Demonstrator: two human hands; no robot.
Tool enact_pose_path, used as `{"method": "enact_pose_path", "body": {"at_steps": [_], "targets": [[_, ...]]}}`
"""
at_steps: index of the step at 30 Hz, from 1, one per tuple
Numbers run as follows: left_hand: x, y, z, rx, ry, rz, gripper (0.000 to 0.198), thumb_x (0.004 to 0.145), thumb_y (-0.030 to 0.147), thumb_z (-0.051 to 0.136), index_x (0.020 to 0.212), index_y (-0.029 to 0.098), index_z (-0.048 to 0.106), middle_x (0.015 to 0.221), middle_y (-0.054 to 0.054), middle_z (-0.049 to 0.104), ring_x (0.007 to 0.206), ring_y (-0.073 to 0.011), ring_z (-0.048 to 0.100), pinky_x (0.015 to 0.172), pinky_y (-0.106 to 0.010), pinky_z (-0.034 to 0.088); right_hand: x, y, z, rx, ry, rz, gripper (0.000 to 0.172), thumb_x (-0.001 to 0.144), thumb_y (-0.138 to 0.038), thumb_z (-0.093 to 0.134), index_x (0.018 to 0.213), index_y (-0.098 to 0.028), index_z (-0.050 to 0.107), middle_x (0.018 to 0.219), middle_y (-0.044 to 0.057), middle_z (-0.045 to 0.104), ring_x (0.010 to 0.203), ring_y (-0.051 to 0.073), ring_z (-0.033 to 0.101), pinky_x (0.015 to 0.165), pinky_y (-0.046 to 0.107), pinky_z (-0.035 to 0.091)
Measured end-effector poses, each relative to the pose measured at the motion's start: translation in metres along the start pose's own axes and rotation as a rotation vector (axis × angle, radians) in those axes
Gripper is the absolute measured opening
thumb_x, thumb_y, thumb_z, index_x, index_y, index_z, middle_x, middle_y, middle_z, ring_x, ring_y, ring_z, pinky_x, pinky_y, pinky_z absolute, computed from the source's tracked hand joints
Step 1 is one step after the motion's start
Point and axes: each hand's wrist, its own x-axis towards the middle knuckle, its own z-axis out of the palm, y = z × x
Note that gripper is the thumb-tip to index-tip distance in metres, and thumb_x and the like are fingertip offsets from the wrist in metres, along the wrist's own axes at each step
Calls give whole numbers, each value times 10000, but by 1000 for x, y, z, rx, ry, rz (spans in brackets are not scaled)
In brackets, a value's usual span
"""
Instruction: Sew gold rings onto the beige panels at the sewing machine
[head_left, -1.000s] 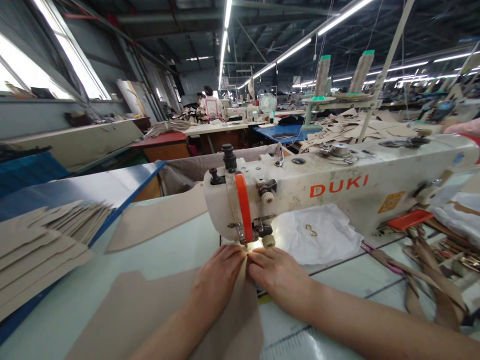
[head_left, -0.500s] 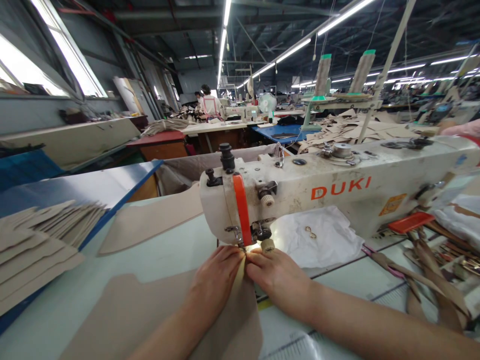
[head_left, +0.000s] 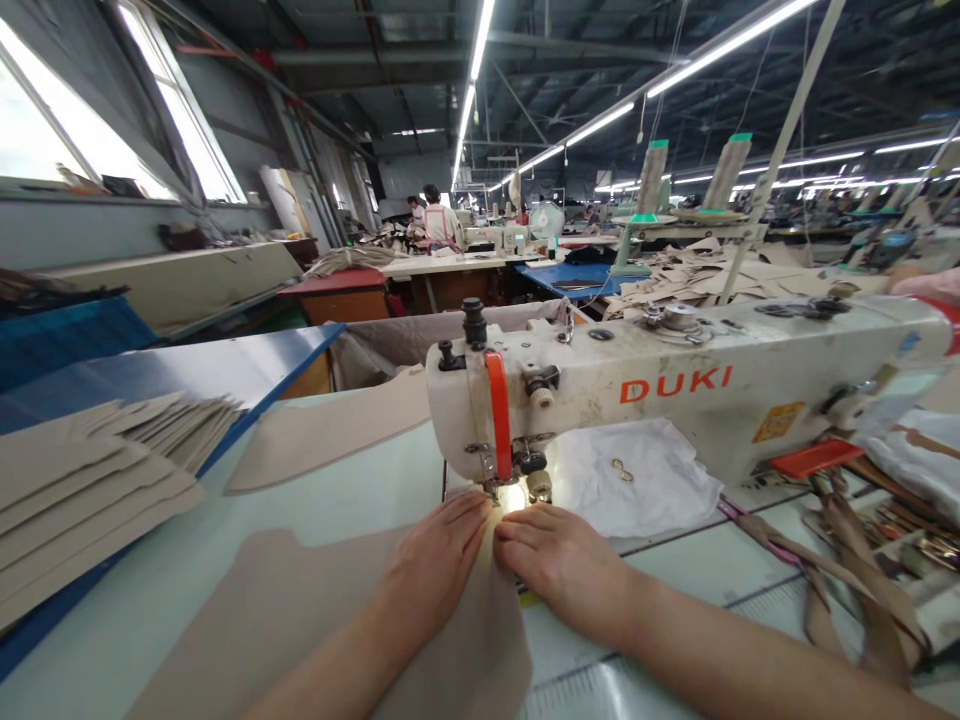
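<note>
Viewpoint alone shifts noticeably from the earlier frame; left hand (head_left: 439, 555) and right hand (head_left: 559, 560) remain pinching the edge of a beige panel (head_left: 300, 610) beneath the sewing machine's head (head_left: 457, 425). Apparently light and pliable, the panel, flat on the desk (head_left: 352, 500), is best held near its edge. White cloth (head_left: 652, 500) lies beyond the right hand; the head limits access.

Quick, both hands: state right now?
Left hand: on the beige panel; open or closed unclear.
Right hand: at the panel's edge; grip likewise unclear.
</note>
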Motion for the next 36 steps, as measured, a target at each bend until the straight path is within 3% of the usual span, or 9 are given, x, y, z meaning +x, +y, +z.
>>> {"method": "enact_pose_path", "body": {"at_steps": [8,36], "targets": [[-1,-5,4,44,-42,83,295,889,153,393,1029,154,653,1070,-74,706,1031,-174,643,919,-303,528,2,-2,-6,-18,-40,-2,113,905,-206,523,843,-139,589,933,32,641,929,167,558,845,275,434],[2,-10,8,47,-82,59,326,909,185,367,1058,176,656,1097,-65,697,1057,-180,629,952,-323,509,7,5,0,0,-37,-20,124,902,-209,528,831,-127,587,952,42,639,944,166,564,894,267,429]]}}
